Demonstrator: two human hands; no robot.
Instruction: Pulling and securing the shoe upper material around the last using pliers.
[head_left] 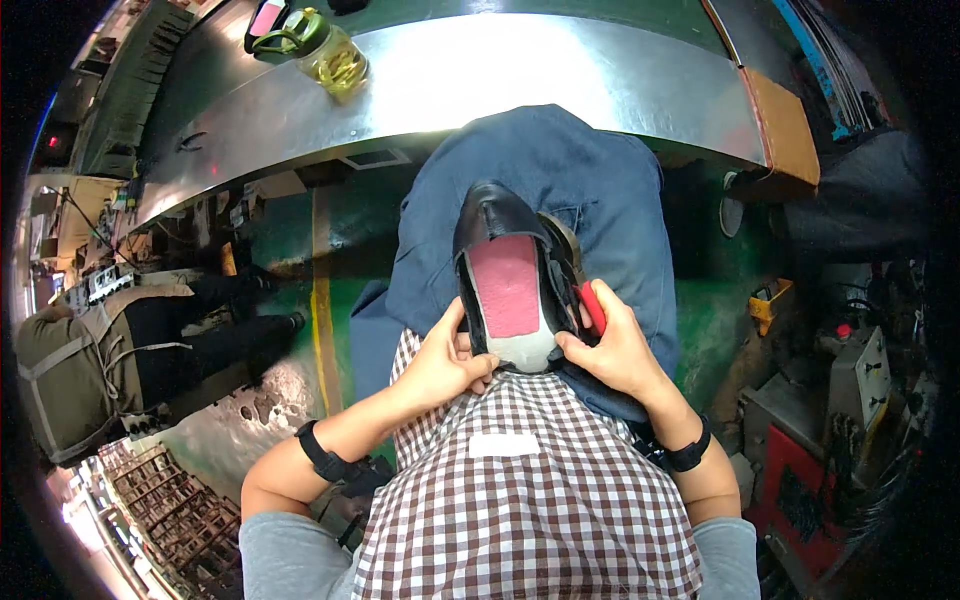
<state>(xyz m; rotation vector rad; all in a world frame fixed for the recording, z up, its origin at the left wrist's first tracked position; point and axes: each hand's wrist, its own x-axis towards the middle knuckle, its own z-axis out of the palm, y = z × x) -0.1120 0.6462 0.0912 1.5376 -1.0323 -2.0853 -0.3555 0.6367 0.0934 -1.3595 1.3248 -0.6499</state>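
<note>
A black leather shoe (489,220) rests on my lap with its toe pointing away from me. A pink panel (507,287) fills its middle, and a pale grey heel part (525,352) lies closest to my apron. My left hand (447,360) grips the shoe's left heel edge, thumb on the grey part and fingers curled below. On the other side, my right hand (622,350) presses its thumb to the heel edge. A red-handled tool (593,306) is held in that hand; its working end is hidden. Another brownish, rounded piece (563,240) shows beside the shoe, partly covered.
A metal bench (430,70) spans the far side, carrying a bottle with a green lid (330,60). A cardboard piece (782,130) borders its right end. Another person (110,350) is at the left. A grey and red machine (800,470) stands at the right.
</note>
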